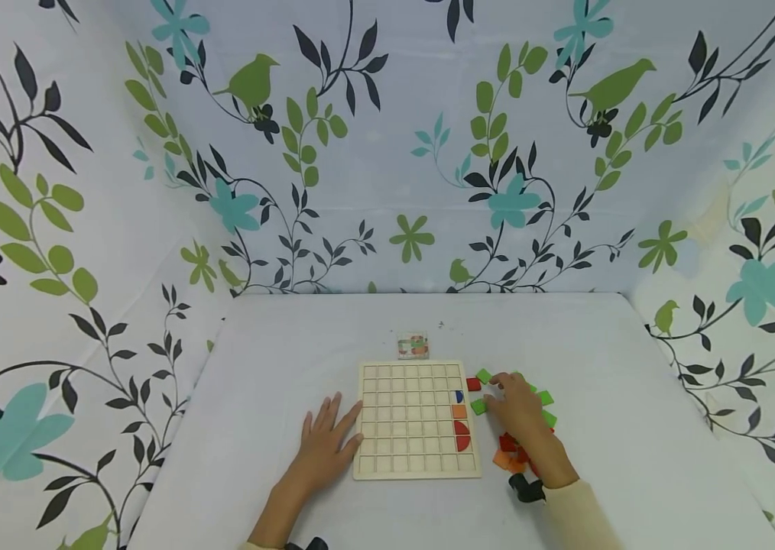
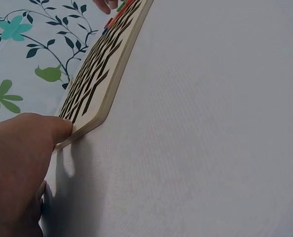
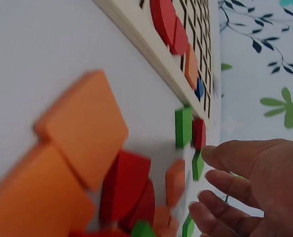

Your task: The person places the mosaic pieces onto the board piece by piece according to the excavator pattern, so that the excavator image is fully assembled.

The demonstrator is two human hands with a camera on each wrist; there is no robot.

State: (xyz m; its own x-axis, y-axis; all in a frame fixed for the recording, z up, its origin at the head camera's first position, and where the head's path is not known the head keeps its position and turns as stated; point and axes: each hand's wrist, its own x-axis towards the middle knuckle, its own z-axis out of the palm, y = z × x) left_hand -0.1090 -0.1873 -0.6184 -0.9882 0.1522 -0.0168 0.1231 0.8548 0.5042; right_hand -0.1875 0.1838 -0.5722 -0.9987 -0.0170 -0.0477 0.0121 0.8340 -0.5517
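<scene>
The person's left hand lies palm down, its fingers straight and fanned apart, the thumb angled away from them. The left forearm, mostly bare, slants inward. Over on the other side I can see the right hand, palm down too, with fingers loosely bent and a gap between thumb and forefinger. The right forearm leans inward as well, bare below a cream sleeve.

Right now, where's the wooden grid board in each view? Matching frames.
Head: wooden grid board at lower middle.
Left wrist: board slants through the upper left, leaving at the top edge.
Right wrist: board at top, cut off by the frame.
Shared landmark: right hand.
</scene>
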